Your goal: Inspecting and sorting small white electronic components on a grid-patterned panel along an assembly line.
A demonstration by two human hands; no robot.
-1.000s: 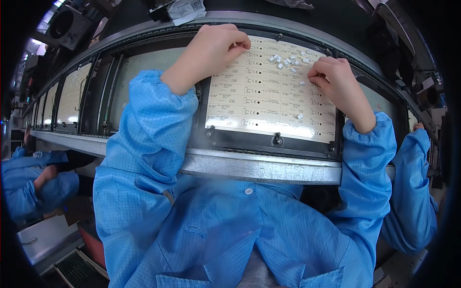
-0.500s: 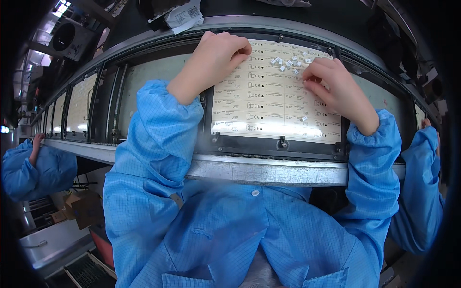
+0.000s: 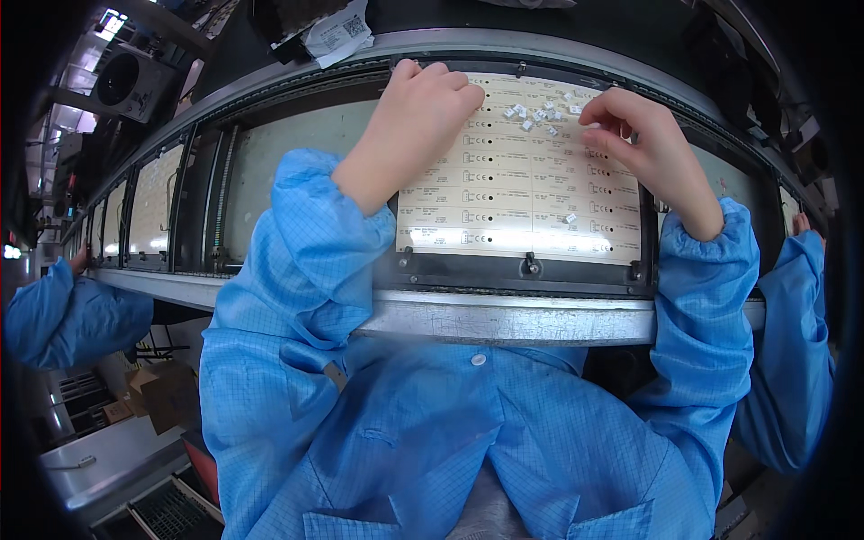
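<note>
Rows of tiny dark print run across the cream panel [image 3: 513, 184] from far edge to near, repeating outlined symbols [image 3: 467, 197], a conformity mark [image 3: 481, 198] and a black dot [image 3: 490, 198]; the finer lines cannot be read. Past the conveyor's [image 3: 513, 319] far edge, a white packet [image 3: 326, 40] bears a square code [image 3: 355, 25].

Dim toward sides | glare low on panel [image 3: 508, 209] | jacket [image 3: 405, 427] hazy | black rim, bent lines
</note>
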